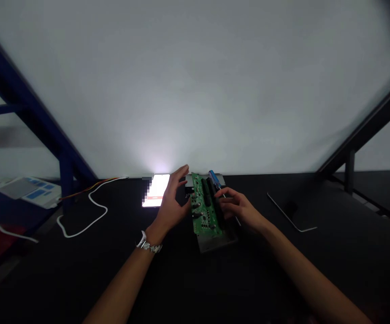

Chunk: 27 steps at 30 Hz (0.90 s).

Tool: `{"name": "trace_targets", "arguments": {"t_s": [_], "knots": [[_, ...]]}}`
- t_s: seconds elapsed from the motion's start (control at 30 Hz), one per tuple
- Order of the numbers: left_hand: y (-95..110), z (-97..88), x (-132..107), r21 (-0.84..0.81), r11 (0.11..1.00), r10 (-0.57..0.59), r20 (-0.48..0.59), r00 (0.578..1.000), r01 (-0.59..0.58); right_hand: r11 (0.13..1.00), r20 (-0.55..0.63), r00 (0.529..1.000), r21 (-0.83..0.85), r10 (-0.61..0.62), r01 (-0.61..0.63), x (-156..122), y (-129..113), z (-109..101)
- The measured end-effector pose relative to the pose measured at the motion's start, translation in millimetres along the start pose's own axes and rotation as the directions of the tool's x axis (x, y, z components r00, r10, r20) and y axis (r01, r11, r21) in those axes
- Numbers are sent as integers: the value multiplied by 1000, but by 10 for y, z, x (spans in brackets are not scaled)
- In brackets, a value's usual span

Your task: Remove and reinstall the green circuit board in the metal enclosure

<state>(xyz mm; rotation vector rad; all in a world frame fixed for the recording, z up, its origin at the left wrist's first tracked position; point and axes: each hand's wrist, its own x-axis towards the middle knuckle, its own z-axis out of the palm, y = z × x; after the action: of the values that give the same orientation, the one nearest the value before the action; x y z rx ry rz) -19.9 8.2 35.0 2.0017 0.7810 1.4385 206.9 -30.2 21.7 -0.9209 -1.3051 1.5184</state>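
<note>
A green circuit board [204,211] stands tilted on a grey metal plate [215,243] on the dark table. My left hand [173,200], with a watch at the wrist, grips the board's left edge, fingers curled round it. My right hand [237,207] is closed on a screwdriver with a blue handle [214,179], its tip near the board's right side.
A lit phone screen [156,190] lies just left of the board. A white cable [83,216] loops on the table at the left. A thin metal rod [289,216] lies to the right. Blue frame bars [29,112] and papers [29,190] are at far left.
</note>
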Motion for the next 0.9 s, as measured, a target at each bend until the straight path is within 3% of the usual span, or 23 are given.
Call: {"name": "trace_targets", "arguments": {"t_s": [0.4, 0.6, 0.77, 0.9], "knots": [[52, 336, -128, -36, 991, -126, 41, 991, 128, 999, 70, 996, -12, 51, -51, -8, -26, 259], [67, 328, -114, -71, 979, -191, 43, 981, 194, 999, 21, 999, -17, 46, -46, -1, -40, 128], [-10, 201, -54, -227, 864, -443, 84, 892, 450, 989, -75, 997, -142, 22, -33, 4, -104, -96], [-90, 162, -40, -229, 811, -538, 73, 840, 539, 976, -110, 994, -215, -14, -10, -10, -123, -134]]}}
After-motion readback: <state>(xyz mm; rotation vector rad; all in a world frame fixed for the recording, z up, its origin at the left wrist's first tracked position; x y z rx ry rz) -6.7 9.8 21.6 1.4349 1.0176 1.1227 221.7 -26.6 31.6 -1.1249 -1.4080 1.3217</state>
